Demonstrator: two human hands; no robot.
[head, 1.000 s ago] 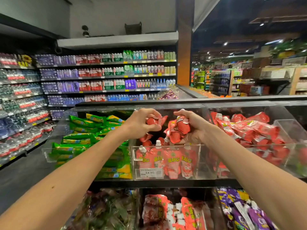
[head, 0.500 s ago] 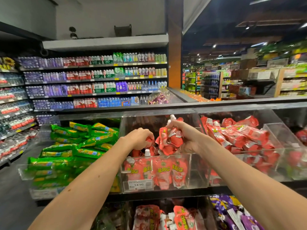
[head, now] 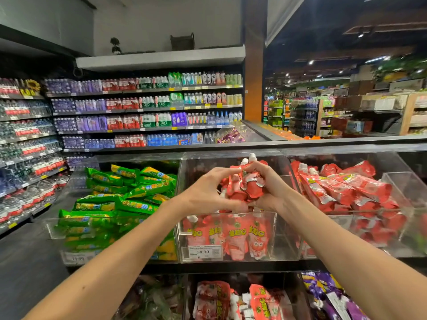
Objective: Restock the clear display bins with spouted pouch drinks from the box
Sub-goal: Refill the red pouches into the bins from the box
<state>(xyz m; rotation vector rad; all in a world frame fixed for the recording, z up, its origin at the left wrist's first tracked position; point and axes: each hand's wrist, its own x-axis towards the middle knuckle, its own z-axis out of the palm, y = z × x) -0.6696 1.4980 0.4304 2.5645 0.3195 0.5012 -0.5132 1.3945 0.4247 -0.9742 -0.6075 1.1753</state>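
Both hands up over the middle clear bin (head: 285,236), meeting on one bunch of red pouches (head: 250,187). Grip of the right hand (head: 272,190) is closed round the bunch from the right, fingers curled over its top, two white spouts poking out above the knuckles. Grip of the left hand (head: 205,192) is curved against the bunch's left side, fingertips on the foil, thumb low beneath it. The bunch sits between the two palms, held above the bin's front row of pouches (head: 235,236)

Writing: front-row pouches carry yellow lettering ending in "C" and a cartoon face; the other characters not legible. The price tag (head: 203,252) on the bin front reads 14.90. The bin to the left holds green packs (head: 129,195), its own tag too blurred to read. The bin to the right is heaped with more red pouches (head: 335,188). Lower tier has purple packs (head: 335,296) at the right. Bottled water shelves (head: 147,105) stand behind
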